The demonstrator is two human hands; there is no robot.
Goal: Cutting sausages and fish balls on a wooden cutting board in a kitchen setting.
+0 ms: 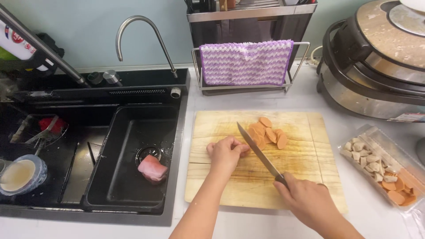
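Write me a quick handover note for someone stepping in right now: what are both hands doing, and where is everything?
Left hand: fingers curled on the piece being cut, on the wooden cutting board.
Right hand: grip on the knife, blade against the left hand's fingers.
Done: a pile of orange slices lies past the blade.
Left: the piece under the left hand, mostly hidden.
Nearby: a plastic tray of cut pieces at right; a pink block in the sink.

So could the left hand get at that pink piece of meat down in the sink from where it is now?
Probably yes. The left hand rests on the cutting board beside the sink, and the pink meat lies uncovered near the drain, with nothing between them.
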